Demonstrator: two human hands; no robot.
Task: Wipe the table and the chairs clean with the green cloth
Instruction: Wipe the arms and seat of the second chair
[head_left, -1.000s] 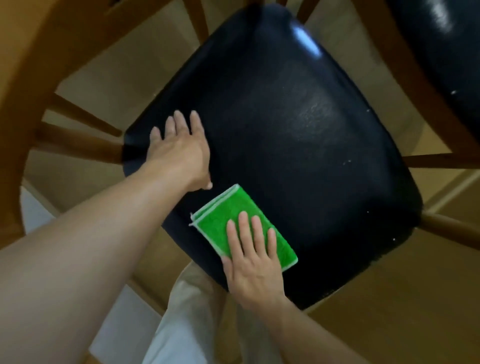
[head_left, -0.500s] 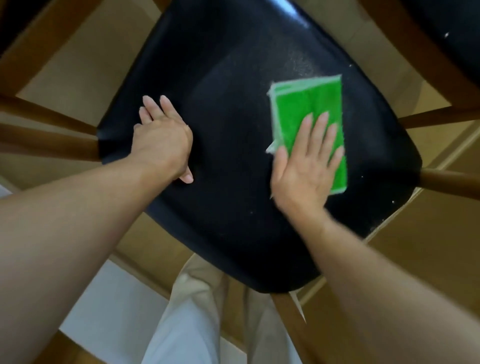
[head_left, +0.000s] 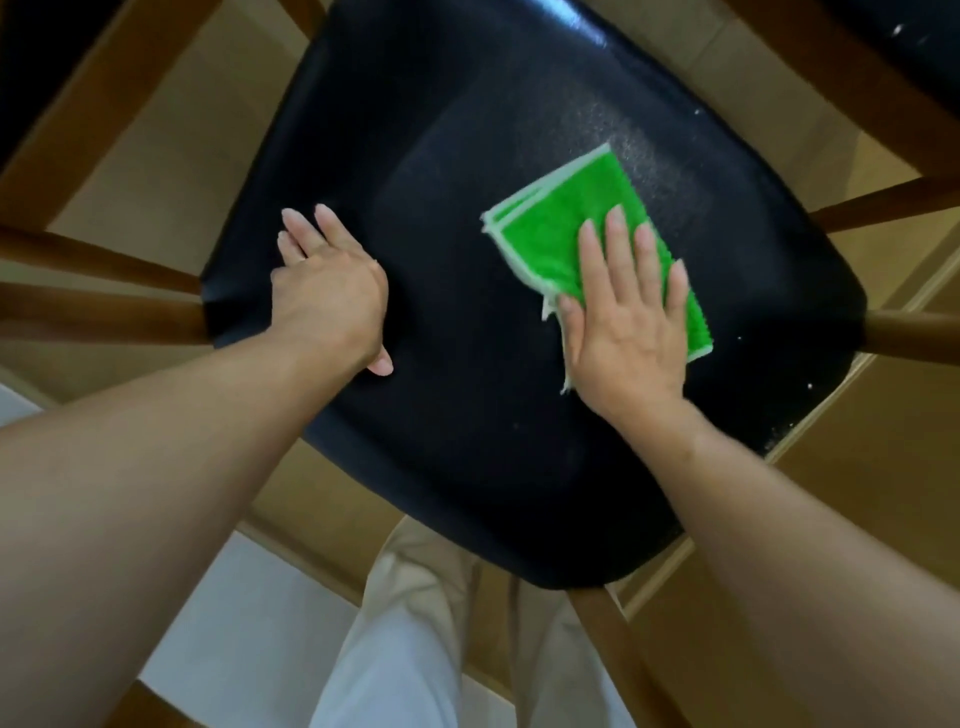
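Head view
Seat: black padded chair seat (head_left: 467, 364), glossy, pale specks near its right edge.
Frame: wooden chair legs (head_left: 98, 312) splayed left and right.
Floor: tan wood floor (head_left: 166, 166); white patch at lower left.
Second seat: black seat corner (head_left: 914, 47), upper right.
Green cloth (head_left: 571, 228): folded, flat on seat, right of centre.
Right hand (head_left: 623, 338): fingers straight, spread, pressing cloth.
Left hand (head_left: 327, 291): flat on seat, left side, fingers extended.
Foreground: forearms and beige trousers (head_left: 415, 649) covering seat's near edge.
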